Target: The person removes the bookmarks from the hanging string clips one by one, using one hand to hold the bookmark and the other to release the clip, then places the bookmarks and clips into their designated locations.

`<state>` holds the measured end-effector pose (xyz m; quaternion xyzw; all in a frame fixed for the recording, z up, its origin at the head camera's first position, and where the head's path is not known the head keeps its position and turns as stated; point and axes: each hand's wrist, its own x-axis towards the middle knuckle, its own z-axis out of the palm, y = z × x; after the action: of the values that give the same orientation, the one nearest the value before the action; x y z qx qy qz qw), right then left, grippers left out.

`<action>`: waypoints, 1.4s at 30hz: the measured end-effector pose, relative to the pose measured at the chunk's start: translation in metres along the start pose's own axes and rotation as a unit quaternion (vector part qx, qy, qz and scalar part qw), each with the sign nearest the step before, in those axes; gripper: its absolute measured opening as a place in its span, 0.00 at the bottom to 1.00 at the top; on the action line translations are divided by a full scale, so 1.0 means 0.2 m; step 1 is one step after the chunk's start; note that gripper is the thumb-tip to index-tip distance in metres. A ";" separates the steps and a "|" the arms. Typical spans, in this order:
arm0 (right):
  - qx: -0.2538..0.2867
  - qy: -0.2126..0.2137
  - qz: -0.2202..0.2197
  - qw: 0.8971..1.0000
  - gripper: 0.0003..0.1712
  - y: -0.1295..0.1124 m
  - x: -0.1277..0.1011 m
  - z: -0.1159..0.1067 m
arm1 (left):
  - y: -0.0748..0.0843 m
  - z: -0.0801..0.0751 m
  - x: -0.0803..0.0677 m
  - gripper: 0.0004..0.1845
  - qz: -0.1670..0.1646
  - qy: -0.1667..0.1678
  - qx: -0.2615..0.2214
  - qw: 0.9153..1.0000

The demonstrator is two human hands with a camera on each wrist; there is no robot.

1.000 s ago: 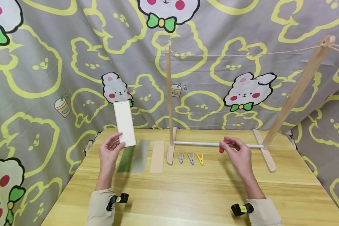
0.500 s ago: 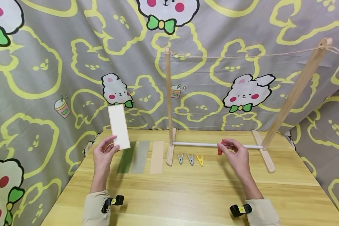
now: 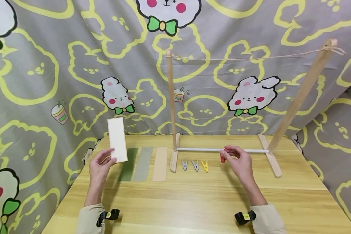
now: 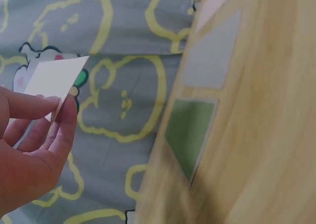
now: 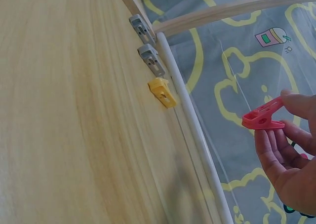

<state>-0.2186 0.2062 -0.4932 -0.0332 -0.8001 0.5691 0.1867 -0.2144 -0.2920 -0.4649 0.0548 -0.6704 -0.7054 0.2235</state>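
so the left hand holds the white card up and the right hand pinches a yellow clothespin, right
Not quite: the clothespin pinched by the right hand is red, as the right wrist view shows. The yellow clothespin lies on the table. The left hand does hold the white card up.

grey bunny-print cloth hangs behind a pale wooden table.
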 end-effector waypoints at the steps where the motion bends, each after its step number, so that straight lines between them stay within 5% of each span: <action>1: -0.002 -0.001 0.001 1.000 0.21 0.00 0.00 0.00 | 0.00 -0.01 0.00 0.23 -0.001 0.000 0.002 1.000; 19: -0.055 -0.045 0.011 0.997 0.16 0.03 0.03 0.07 | -0.02 -0.15 0.01 0.23 -0.030 -0.024 0.052 0.998; 26: -0.103 -0.062 0.017 0.993 0.16 0.03 0.06 0.08 | -0.03 -0.23 0.02 0.23 -0.064 -0.037 0.146 0.987; 42: -0.150 -0.099 0.049 0.983 0.15 0.02 0.10 0.07 | -0.09 -0.38 0.04 0.18 -0.084 -0.136 0.226 0.961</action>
<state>-0.2422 0.1999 -0.4965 -0.0432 -0.8884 0.4515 0.0716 -0.1964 -0.3655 -0.4887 0.0635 -0.8292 -0.5529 0.0526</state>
